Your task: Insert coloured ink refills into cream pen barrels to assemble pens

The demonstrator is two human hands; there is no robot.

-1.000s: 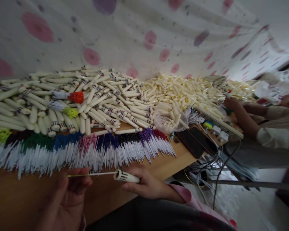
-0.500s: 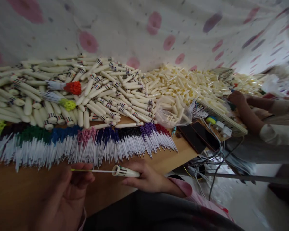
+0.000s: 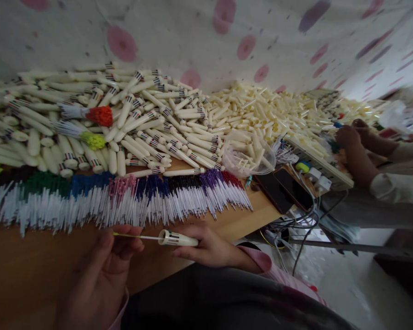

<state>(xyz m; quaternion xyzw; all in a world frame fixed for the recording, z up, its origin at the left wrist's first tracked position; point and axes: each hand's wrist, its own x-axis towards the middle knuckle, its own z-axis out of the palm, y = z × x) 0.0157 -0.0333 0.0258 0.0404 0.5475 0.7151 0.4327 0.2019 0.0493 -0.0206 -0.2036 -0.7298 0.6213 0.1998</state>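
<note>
My right hand point(image 3: 206, 245) grips a cream pen barrel point(image 3: 177, 238) with coloured bands near its open end, held level over the table's front edge. My left hand point(image 3: 106, 266) pinches a thin refill point(image 3: 137, 236) with a yellow tip, whose white end reaches into the barrel's mouth. Just beyond my hands lies a row of loose refills point(image 3: 124, 204) sorted by tip colour. Behind them is a heap of cream pen barrels point(image 3: 131, 119).
A wooden table point(image 3: 27, 275) runs left to right. A clear bag point(image 3: 248, 160) of small cream parts, two dark phones point(image 3: 285, 190), a power strip and cables lie at the right. Another person's hands point(image 3: 354, 137) work at the far right. A spotted cloth hangs behind.
The refill has slid further into the barrel, so less of it shows between my hands. My left hand has moved closer to my right. The view has shifted slightly downward.
</note>
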